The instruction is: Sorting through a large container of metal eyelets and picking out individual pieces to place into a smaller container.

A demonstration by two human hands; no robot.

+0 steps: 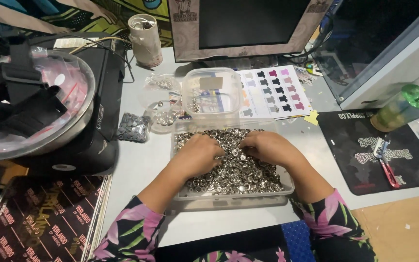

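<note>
In the middle of the frame, your fingertips are curled down into a heap of small silver metal rings [238,170]; the tips are buried among them, so you cannot tell whether any finger pinches a single piece. Your left hand [201,154] lies palm-down on the left part of the heap, fingers bent and close together. Your right hand [266,147] rests on the right part, fingers likewise bent and pointing toward the left hand, the two hands nearly meeting at the fingertips. The rings fill a shallow clear plastic tray [229,200] that sits on the grey table [141,165], just below centre. Your floral sleeves [127,233] enter from the bottom edge.

Just above the tray stands a smaller clear plastic tub [212,94], and to its left lies a clear bag of silver pieces [163,114] and a bag of dark grey pieces [134,127]. A colour chart sheet [275,92] lies right of the tub. A black mat [364,150] with a red-handled tool [386,165] fills the right side, with a green bottle [406,106] above it. A monitor [248,26] stands at the top.
</note>
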